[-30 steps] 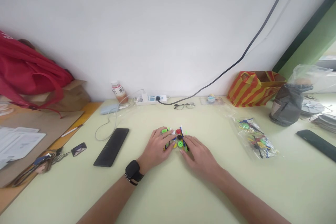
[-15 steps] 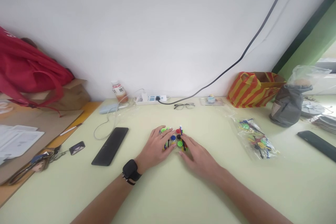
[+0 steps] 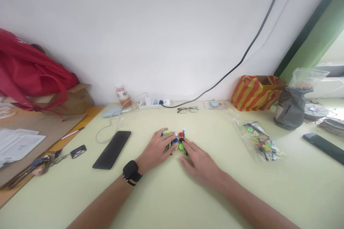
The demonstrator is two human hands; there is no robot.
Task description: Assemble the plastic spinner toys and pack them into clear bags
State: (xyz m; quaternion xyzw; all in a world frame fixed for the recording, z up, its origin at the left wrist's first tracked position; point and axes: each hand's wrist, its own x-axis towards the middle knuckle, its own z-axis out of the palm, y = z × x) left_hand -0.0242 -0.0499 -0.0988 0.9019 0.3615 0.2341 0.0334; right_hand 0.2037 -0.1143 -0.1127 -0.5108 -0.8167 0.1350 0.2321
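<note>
Small round plastic pieces in several colours lie in a cluster on the pale green table between my hands, among them a green one (image 3: 181, 146), a red one (image 3: 180, 134) and a black one (image 3: 181, 140). My left hand (image 3: 158, 148), with a ring and a black watch (image 3: 131, 171) at the wrist, rests over the left part of the cluster, fingers stretched and apart. Some dark and blue parts show beneath it. On the right side my right hand (image 3: 200, 157) lies with fingers extended, its fingertips at the cluster's edge. What is under the fingers is partly hidden.
A clear bag of similar pieces (image 3: 262, 143) lies to the right. On the left is a black phone-like slab (image 3: 112, 150). Behind stand glasses (image 3: 187, 109), a power strip (image 3: 154, 104), a bottle (image 3: 123, 95) and a striped bag (image 3: 255, 93).
My right hand's fingers have shifted slightly along the cluster's right edge. My left hand stays over the left part. The whole view has shifted a little.
</note>
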